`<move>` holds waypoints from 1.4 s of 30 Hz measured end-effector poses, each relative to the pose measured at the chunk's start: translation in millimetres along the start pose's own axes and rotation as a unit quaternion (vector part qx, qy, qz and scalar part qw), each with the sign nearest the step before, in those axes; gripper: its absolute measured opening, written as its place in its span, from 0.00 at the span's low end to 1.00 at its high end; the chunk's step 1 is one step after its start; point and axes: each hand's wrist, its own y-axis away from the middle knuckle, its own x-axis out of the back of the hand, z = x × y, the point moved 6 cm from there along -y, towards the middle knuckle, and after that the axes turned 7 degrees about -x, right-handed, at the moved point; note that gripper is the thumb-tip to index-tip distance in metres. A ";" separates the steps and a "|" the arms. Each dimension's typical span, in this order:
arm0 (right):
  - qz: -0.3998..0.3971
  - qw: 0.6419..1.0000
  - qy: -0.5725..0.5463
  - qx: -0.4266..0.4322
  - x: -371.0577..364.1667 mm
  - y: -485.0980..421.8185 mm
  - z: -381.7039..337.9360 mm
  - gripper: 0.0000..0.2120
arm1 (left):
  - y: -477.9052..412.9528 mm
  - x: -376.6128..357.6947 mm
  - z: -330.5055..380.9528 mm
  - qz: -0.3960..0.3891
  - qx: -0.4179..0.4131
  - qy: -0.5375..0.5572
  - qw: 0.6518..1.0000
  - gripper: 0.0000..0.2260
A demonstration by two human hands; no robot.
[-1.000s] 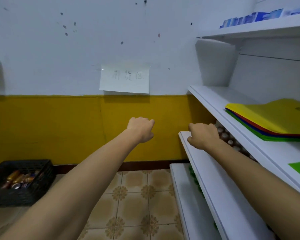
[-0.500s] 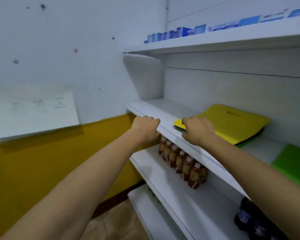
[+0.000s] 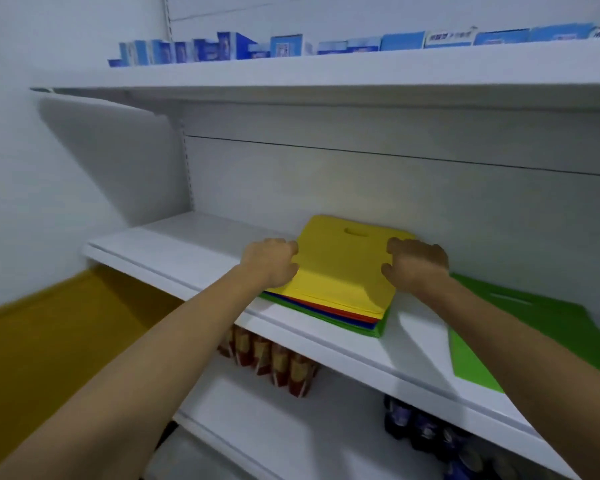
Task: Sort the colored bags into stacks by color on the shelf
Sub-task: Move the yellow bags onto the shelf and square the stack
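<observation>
The white middle shelf (image 3: 174, 251) carries a mixed stack of bags (image 3: 371, 323) near its back wall. A green one lies right on the board, then blue and red, with a yellow bag (image 3: 340, 271) on top. Off to the right, a single green bag (image 3: 534, 327) lies flat. The top shelf (image 3: 326, 74) holds a row of blue boxes (image 3: 284, 46). The lower shelf (image 3: 291, 427) has red-labelled bottles (image 3: 274, 362) and some dark bottles (image 3: 423, 431).

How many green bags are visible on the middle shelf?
2: the bottom green bag of the mixed stack, and a separate green bag lying apart to its right. More may be hidden inside the stack.
</observation>
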 end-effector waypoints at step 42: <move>0.147 0.701 -0.636 -0.286 -4.2 -13.3 48.8 0.03 | -147.5 -64.4 -31.5 -0.060 0.066 0.658 0.748 0.09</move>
